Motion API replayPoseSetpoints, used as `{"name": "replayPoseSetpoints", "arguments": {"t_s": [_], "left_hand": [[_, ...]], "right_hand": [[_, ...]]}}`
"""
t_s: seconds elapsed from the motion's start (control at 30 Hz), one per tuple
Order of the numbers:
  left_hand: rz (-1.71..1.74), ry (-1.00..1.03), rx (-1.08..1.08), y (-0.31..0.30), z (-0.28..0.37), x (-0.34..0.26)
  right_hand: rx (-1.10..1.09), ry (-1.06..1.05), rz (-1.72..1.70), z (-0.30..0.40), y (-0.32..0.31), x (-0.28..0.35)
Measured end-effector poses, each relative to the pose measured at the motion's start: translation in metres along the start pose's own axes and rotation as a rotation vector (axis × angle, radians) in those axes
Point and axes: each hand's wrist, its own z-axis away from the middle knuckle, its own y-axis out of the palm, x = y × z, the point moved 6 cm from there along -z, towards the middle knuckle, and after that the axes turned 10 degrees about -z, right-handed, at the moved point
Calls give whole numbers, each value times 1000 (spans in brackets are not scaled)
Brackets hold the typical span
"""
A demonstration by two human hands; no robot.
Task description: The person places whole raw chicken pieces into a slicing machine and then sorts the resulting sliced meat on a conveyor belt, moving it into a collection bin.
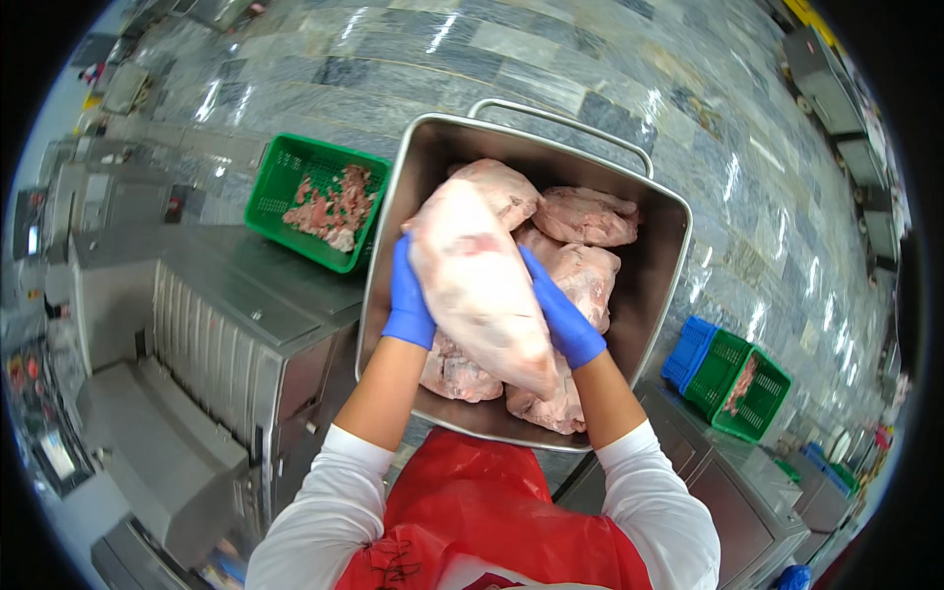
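Between my two blue-gloved hands is a large pale cut of raw meat (479,295), slightly blurred, with a reddish patch near its middle. My left hand (410,299) presses along its left side, and my right hand (562,313) grips its right side. The cut is over a deep stainless steel meat cart (649,243) with a tubular handle (564,125) on its far side. Inside the cart lie several more cuts, among them a raw piece (586,215) at the far right and another piece (461,372) at the near left. The held cut hides part of those beneath.
Left of the cart, a green plastic crate (269,195) holds meat trimmings (335,206) beside a stainless steel machine (221,258). At right stand a green crate (767,402) with trimmings, a blue crate (689,354) and a steel cabinet (730,501). Grey marble tiles (516,44) cover the floor.
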Motion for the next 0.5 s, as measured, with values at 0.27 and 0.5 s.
{"name": "replayPoseSetpoints", "arguments": {"t_s": [0.27, 0.5], "left_hand": [[-785, 438, -279, 77, 215, -133], [-575, 902, -353, 88, 446, -218]], "right_hand": [[26, 93, -347, 78, 127, -26], [470, 97, -363, 150, 364, 3]]}}
